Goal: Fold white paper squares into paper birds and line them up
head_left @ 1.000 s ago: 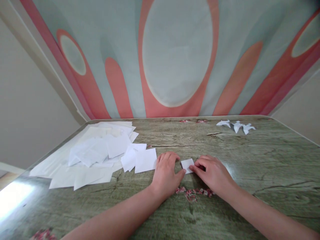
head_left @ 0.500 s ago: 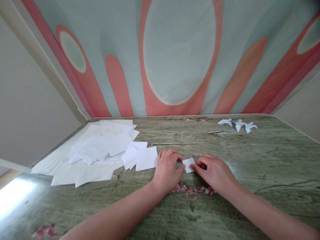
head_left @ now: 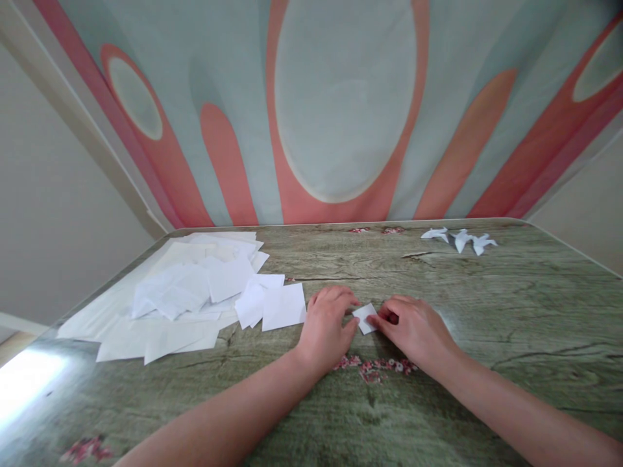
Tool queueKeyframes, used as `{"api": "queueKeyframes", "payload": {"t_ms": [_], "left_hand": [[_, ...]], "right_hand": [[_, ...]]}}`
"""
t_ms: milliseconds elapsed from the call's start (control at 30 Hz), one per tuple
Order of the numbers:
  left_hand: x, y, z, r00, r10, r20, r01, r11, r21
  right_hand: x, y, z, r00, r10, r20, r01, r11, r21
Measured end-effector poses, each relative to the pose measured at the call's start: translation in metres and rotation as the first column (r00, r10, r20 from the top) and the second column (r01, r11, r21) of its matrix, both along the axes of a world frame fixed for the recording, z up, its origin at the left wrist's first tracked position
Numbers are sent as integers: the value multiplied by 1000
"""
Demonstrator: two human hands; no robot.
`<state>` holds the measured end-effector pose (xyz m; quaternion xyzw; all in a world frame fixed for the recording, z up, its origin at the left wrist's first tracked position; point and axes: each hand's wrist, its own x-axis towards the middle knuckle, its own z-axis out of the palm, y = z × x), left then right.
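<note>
A small white square of folded paper (head_left: pixel 364 316) lies on the wood-patterned table between my two hands. My right hand (head_left: pixel 411 327) pinches its right corner, thumb on top and the other fingers curled. My left hand (head_left: pixel 328 327) rests on the table at the paper's left side. Its thumb tip is at the paper's edge, and its index finger is spread apart from the thumb above the corner. Just left of that hand lies a flat white paper square (head_left: pixel 283 307).
A spread pile of white paper sheets (head_left: pixel 170 331) covers the table's left part, with smaller squares (head_left: pixel 228 279) on top. Three folded white paper birds (head_left: pixel 460 240) stand at the back right. Behind the table (head_left: pixel 525 311) hangs a pink and grey-blue patterned cloth (head_left: pixel 345 97).
The view has shifted slightly. My left index finger has lifted a little away from the paper's corner; my right hand keeps its pinch on the paper.
</note>
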<state>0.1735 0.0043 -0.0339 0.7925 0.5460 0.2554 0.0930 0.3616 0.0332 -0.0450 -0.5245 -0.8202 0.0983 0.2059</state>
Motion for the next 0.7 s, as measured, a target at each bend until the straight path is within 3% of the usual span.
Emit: {"api": "queueKeyframes", "payload": {"t_ms": [133, 233, 300, 367, 500, 567, 700], "left_hand": [[0, -2, 7, 935, -260, -243, 262, 965, -27], [-1, -6, 15, 845, -335, -416, 345, 937, -54], [-1, -10, 19, 811, -345, -473, 358, 931, -66], [-1, -14, 22, 799, -340, -496, 352, 933, -73], [-3, -19, 24, 788, -343, -511, 351, 933, -85], [-6, -20, 23, 784, -353, -512, 354, 930, -98], [-12, -22, 23, 769, -374, -519, 354, 924, -141]], "right_hand": [[0, 1, -5, 1000, 5, 3, -5, 1000, 25], [0, 1, -7, 1000, -4, 2, 4, 999, 50], [2, -1, -6, 999, 12, -48, -8, 997, 81], [7, -6, -4, 986, 124, -113, -110, 986, 121], [16, -21, 2, 901, 434, -10, -421, 879, 225], [17, -27, 6, 888, 452, 90, -460, 859, 224], [15, -31, 13, 875, 430, 222, -466, 872, 148]]}}
